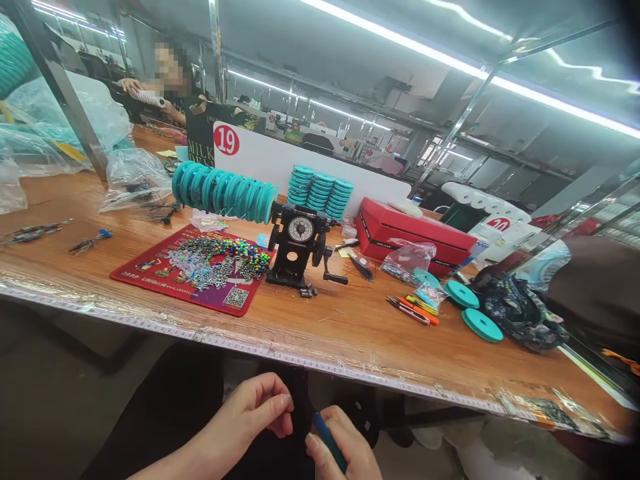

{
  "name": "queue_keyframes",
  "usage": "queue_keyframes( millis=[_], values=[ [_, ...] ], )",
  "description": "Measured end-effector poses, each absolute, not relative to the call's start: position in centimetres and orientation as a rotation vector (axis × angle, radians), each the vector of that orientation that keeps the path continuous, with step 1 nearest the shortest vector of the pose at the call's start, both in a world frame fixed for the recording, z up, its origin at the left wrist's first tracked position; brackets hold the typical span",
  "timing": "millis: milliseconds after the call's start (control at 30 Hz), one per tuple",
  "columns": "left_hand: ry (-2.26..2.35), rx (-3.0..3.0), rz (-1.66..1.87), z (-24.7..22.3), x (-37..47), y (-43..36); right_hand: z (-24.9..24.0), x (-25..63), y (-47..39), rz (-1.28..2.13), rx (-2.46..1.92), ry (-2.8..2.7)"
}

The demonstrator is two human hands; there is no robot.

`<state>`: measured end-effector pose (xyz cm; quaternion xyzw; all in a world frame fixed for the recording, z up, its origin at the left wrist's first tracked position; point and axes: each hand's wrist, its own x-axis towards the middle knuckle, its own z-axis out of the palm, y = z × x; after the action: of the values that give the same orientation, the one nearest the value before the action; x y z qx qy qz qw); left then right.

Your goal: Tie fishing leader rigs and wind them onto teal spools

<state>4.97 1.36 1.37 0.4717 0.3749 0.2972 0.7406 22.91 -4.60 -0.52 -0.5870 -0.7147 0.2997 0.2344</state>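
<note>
My left hand [265, 405] is in front of the table edge, above my lap. Its thumb and fingertips are pinched together, and whatever is between them is too small to make out. Close by on the right, my right hand [347, 443] is closed around a slim blue stick-like tool [329, 440], whose tip points up and toward the left hand. Beyond them on the table stands a black hand-cranked winder [293, 243] with a dial. A row of turquoise spools [225, 192] sits on its shaft, sticking out to the left.
A red mat [150, 283] carries loose beads and small metal swivels [215, 263]. Turquoise spools [320, 190] are stacked behind the winder, near a red box [410, 233]. Thread snips [407, 310] and two loose spools [481, 325] lie to the right. Another person [173, 73] works at the far left.
</note>
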Motion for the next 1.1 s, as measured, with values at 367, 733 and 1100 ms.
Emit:
queue_keyframes(
  millis=[367,733,1100],
  values=[
    [0.887,1.122,0.563,2.8,4.3,1.5,-0.1,22.0,-4.2,0.902,-1.536,-1.892],
    [0.973,1.266,0.484,2.8,5.2,2.2,-1.0,21.5,-4.1,0.639,-1.527,-1.89],
    [1.013,1.441,0.562,3.3,6.9,1.9,-0.6,21.3,-4.4,0.475,-1.522,-1.766]
  ],
)
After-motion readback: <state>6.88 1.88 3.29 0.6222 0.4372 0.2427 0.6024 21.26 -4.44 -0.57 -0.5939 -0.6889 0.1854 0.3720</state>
